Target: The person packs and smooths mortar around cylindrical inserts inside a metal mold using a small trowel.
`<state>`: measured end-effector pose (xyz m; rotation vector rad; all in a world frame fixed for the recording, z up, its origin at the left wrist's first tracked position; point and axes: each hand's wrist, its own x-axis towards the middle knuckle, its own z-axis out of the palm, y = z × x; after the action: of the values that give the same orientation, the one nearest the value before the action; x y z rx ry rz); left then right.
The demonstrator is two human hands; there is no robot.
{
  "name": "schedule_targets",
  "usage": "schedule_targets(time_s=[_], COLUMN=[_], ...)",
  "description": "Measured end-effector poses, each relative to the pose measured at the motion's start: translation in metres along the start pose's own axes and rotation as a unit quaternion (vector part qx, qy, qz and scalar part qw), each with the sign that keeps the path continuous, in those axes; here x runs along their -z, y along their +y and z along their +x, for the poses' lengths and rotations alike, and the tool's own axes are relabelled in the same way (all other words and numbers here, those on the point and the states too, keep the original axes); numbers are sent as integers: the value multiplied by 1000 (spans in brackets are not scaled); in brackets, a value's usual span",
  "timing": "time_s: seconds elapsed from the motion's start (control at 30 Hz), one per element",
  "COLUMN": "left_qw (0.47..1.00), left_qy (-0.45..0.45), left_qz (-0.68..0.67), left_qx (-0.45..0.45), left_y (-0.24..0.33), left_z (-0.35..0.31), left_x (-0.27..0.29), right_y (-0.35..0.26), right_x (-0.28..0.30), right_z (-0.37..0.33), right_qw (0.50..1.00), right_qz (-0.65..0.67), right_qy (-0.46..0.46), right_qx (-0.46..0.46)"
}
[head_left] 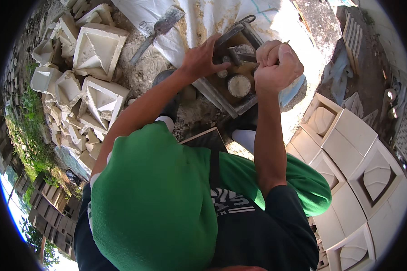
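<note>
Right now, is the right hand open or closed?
Closed: the right hand is a tight fist, fingers curled around something over the square mould; what it grips is hidden.

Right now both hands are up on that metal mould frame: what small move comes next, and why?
Probably keep the left hand pressing on the dark metal handle to steady the mould, then pull with the right hand. The right fist is closed around a metal part at the mould's top edge, while the left rests with fingers spread. What exactly the fist grips is hidden.
</note>
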<state>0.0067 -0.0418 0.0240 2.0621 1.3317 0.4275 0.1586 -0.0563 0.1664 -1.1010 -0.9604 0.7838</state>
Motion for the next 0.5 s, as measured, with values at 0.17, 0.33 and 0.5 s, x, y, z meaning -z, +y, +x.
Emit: schedule_targets(time_s=[0.17,0.33,0.5], left_qw=[998,996,994], left_qy=[32,-83,-105], left_qz=[46,37,28], left_qx=[-38,-15,2], left_y=[-15,-16,-17], left_z=[8,7,12], left_x=[-12,2,6], right_y=[34,-10,31], right_x=[-1,-9,-17], right_z=[0,2,0], right_qw=[997,996,988], right_qz=[-49,83,-140], right_qy=[-51,-26,-34], right_qx=[-8,8,53])
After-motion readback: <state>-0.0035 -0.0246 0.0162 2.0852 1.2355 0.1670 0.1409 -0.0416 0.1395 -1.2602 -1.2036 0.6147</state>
